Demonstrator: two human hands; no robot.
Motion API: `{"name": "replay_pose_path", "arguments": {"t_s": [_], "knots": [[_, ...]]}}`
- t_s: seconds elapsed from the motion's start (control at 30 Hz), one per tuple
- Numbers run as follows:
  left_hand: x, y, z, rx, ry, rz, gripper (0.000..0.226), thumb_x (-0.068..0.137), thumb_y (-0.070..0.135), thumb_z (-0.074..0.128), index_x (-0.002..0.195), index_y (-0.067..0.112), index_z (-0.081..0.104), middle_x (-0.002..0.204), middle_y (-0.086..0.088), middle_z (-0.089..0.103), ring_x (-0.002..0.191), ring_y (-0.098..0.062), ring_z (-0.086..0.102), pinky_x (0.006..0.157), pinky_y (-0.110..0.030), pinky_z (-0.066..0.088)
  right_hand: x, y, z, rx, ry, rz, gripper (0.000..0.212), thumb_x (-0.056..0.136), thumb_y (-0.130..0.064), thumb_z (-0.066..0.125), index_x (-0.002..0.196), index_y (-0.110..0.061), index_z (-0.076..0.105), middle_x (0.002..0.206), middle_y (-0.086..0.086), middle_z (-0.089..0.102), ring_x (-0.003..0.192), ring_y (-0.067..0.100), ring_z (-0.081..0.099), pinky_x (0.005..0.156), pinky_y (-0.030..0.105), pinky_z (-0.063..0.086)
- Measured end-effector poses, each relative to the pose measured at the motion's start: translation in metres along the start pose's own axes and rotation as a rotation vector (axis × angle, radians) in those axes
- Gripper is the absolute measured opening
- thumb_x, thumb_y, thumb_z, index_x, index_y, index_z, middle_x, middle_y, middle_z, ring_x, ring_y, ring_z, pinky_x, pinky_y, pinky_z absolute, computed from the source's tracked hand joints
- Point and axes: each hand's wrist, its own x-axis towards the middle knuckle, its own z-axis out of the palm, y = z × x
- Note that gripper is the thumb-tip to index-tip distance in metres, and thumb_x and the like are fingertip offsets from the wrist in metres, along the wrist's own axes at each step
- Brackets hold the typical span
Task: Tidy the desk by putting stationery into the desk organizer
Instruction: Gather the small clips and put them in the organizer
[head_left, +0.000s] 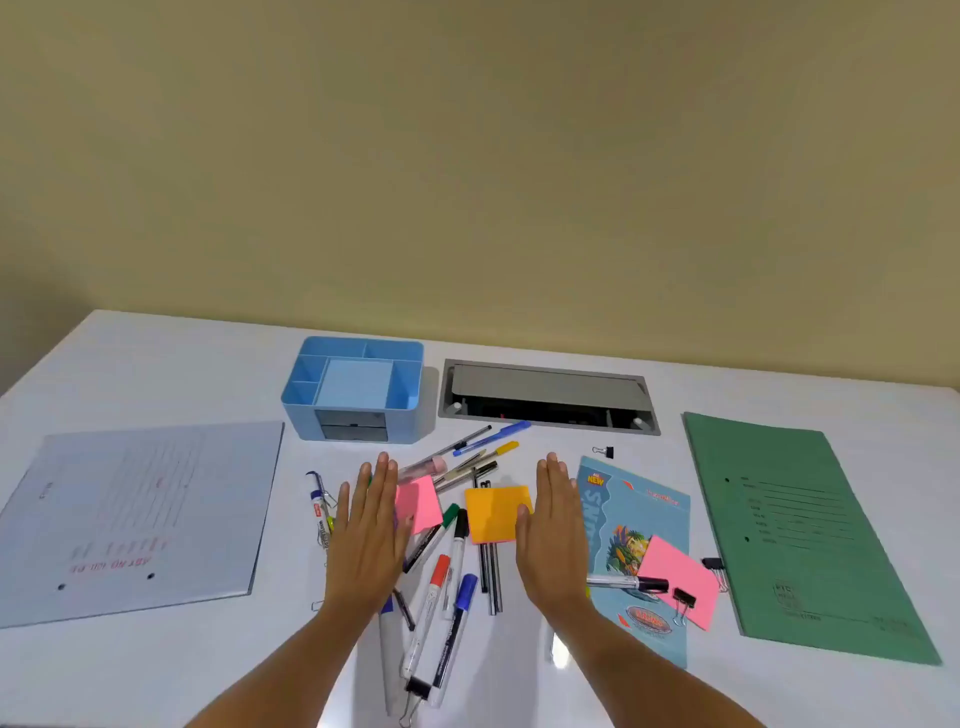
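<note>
- We see the blue desk organizer (301, 415) standing at the back of the white desk (156, 364), with nothing in its open compartments.
- In front of the organizer lies a loose pile of stationery: a blue pen (491, 438) and a yellow-capped pen (498, 451) closest to it, then a pink sticky note (418, 501), an orange sticky note (496, 512) and several markers, among them a red-capped marker (434, 587).
- The left hand (366, 540) and right hand (553, 535) are spread flat over this pile, on either side of the orange note; the fingers (382, 483) are straight, close together and hold nothing. We cannot tell whether they touch the desk.
- Right of the organizer sits a grey cable hatch (545, 395); further right and nearer us lie a blue booklet (634, 525) and a green folder (800, 535).
- Left of the organizer and nearer us lies a pale grey folder (140, 514).
</note>
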Motion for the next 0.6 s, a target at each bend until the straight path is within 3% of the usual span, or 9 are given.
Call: {"name": "replay_pose_path", "arguments": {"t_s": [0.13, 0.33, 0.53, 0.6], "knots": [[-0.024, -0.005, 0.019, -0.048, -0.048, -0.093, 0.070, 0.091, 0.053, -0.007, 0.150, 0.015, -0.002, 0.159, -0.002, -0.007, 0.146, -0.020, -0.011, 0.118, -0.036, -0.012, -0.018, 0.002, 0.008, 0.037, -0.035, 0.108, 0.051, 0.087, -0.004, 0.058, 0.136, 0.001, 0.044, 0.139, 0.017, 0.049, 0.129, 0.032, 0.047, 0.105, 0.044, 0.044], [-0.041, 0.001, 0.028, -0.035, -0.105, -0.073, 0.073, 0.093, 0.053, -0.009, 0.148, 0.008, 0.009, 0.157, -0.008, 0.004, 0.146, -0.028, 0.002, 0.117, -0.034, -0.012, -0.026, 0.015, 0.017, 0.057, -0.155, 0.212, 0.061, 0.084, 0.011, 0.050, 0.141, -0.004, 0.036, 0.143, 0.013, 0.040, 0.136, 0.026, 0.036, 0.112, 0.038, 0.037], [-0.046, -0.004, 0.036, -0.005, -0.143, -0.088, 0.082, 0.079, 0.057, -0.028, 0.147, 0.016, -0.010, 0.157, -0.001, -0.012, 0.144, -0.018, -0.017, 0.114, -0.029, -0.022, -0.015, 0.023, 0.021, 0.033, -0.151, 0.181, 0.062, 0.080, 0.012, 0.060, 0.137, 0.000, 0.042, 0.137, 0.018, 0.049, 0.130, 0.031, 0.044, 0.109, 0.042, 0.040], [-0.045, -0.001, 0.036, 0.002, -0.160, -0.104, 0.075, 0.083, 0.052, -0.023, 0.147, 0.015, -0.011, 0.158, -0.003, -0.012, 0.144, -0.020, -0.017, 0.116, -0.031, -0.019, -0.010, 0.027, 0.022, 0.019, -0.189, 0.148, 0.061, 0.080, 0.010, 0.063, 0.137, 0.001, 0.043, 0.137, 0.019, 0.049, 0.131, 0.033, 0.043, 0.110, 0.043, 0.039]]}}
